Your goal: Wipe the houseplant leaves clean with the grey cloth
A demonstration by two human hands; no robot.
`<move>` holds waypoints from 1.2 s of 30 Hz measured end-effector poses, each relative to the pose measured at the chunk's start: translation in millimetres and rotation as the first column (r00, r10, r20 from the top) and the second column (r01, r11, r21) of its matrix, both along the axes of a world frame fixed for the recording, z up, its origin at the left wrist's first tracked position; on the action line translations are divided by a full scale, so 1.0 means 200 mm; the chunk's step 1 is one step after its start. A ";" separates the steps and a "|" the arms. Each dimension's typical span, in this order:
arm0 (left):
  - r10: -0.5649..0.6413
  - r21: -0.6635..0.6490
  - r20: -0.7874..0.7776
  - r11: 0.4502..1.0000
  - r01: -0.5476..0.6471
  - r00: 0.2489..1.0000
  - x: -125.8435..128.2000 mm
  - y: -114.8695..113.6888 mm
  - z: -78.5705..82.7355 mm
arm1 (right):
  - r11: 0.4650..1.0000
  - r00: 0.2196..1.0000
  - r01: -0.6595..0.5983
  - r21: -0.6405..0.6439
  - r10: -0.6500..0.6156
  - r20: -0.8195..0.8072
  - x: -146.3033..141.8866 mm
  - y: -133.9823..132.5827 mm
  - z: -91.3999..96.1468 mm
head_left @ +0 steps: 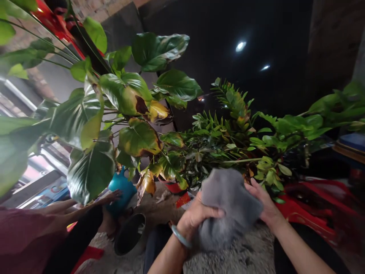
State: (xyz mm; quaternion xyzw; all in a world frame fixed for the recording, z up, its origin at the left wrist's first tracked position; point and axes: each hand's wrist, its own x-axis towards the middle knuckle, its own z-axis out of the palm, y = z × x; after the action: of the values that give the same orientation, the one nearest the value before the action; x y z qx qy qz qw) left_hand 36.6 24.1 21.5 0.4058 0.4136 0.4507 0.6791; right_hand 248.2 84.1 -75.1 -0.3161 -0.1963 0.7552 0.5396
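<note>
A crumpled grey cloth (229, 205) is held up in front of me, slightly blurred. My left hand (201, 213) is closed on its left side, the thumb pressed over the front. A pale bangle (181, 236) circles my left wrist. On the cloth's right side, my right hand (264, 201) grips the edge; some of its fingers reach up behind the fabric and are partly hidden. Just beyond the cloth are green leafy plants (270, 171), some leaves close to my right fingers.
Large leaves with yellow and brown patches (139, 137) hang at the left. Another person's arm (94, 207) reaches in near a teal watering can (122, 190). A dark bucket (131, 234) stands on the ground. Red plastic (310, 213) lies at the right, before a dark glossy panel (228, 57).
</note>
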 end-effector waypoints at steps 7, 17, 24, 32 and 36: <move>0.385 -0.043 0.112 0.923 -0.383 0.916 -0.02 0.14 0.07 | 0.998 0.998 0.057 0.010 -0.056 -0.012 -0.02 -0.01 0.02; 0.015 0.009 -0.074 1.000 -0.015 0.997 -0.11 -0.06 -0.03 | 1.000 1.000 -0.016 0.017 0.016 0.024 -0.01 0.01 -0.02; 0.584 -0.273 0.223 0.806 -0.525 0.781 -0.17 0.04 -0.01 | 1.000 1.000 0.001 0.014 -0.001 -0.003 -0.03 -0.01 0.01; 0.404 -0.499 0.129 0.815 -0.293 0.906 -0.26 -0.20 -0.18 | 1.000 1.000 0.017 -0.020 -0.016 0.021 0.00 0.00 -0.01; 0.618 -0.175 0.288 0.785 -0.594 0.731 -0.37 -0.01 0.08 | 1.000 1.000 0.016 -0.003 -0.016 0.023 -0.02 0.00 -0.02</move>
State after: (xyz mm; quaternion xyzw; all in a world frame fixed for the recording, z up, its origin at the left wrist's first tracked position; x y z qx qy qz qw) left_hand -37.5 21.8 37.3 0.1428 0.4193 0.6937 0.5680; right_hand 244.8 84.3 -79.7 -0.3272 -0.1987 0.7474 0.5430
